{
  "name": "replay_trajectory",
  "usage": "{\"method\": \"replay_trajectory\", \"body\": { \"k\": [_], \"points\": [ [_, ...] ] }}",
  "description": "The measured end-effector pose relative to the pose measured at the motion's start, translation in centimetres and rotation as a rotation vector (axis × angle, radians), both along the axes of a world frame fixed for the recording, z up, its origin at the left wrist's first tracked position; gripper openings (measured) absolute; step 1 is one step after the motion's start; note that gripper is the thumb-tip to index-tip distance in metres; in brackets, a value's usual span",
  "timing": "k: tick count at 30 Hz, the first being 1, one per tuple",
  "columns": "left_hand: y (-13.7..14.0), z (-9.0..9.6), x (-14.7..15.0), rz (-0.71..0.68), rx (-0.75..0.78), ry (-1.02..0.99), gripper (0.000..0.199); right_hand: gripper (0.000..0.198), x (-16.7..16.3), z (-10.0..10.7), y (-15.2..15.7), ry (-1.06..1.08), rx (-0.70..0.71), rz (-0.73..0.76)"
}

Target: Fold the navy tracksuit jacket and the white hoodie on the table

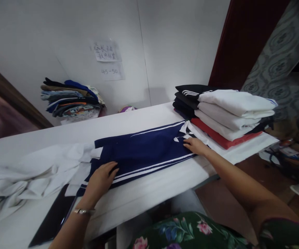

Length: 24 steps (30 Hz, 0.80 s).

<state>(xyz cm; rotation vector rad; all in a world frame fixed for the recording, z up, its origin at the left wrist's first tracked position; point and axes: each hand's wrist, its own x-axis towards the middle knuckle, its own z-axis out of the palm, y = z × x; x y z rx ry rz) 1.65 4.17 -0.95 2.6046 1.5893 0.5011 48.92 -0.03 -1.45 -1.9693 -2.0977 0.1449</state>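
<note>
A navy garment with white stripes (141, 148) lies flat and lengthwise on the white table, its white-trimmed collar end at the right. My left hand (102, 178) rests on its near left corner, fingers spread and holding nothing. At the collar end, my right hand (195, 146) touches the cloth with its fingers partly curled; whether they pinch the fabric is unclear. A crumpled white cloth (43, 162) meets the garment's left end. Beneath my left forearm lies a flat dark board-like object (51, 218), partly hidden.
Folded white clothes (232, 107) are stacked at the right, beside folded black ones (187, 100) and above a red one (217, 135). Another mixed clothes pile (73, 98) stands at the back left. Paper notes (106, 52) hang on the wall. The table's front edge (149, 207) is close to me.
</note>
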Motion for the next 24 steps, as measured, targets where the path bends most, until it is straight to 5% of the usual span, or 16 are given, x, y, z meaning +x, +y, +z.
{"method": "replay_trajectory", "body": {
  "k": [5,10,14,24],
  "points": [
    [1.7,0.0,2.0,-0.057,0.049,0.093,0.044,0.028,-2.8,0.4,2.8,-0.057,-0.060,0.014],
    [1.8,-0.2,2.8,0.048,0.077,0.143,0.044,0.024,-4.9,0.1,4.1,-0.060,-0.055,-0.009],
    [1.7,-0.4,2.6,0.173,0.098,0.222,0.049,0.024,-4.7,-0.1,5.2,-0.045,0.010,-0.024],
    [3.1,-0.4,0.9,0.217,0.047,0.297,0.046,0.027,-3.8,-1.5,6.2,-0.068,0.021,-0.071]
  ]
}}
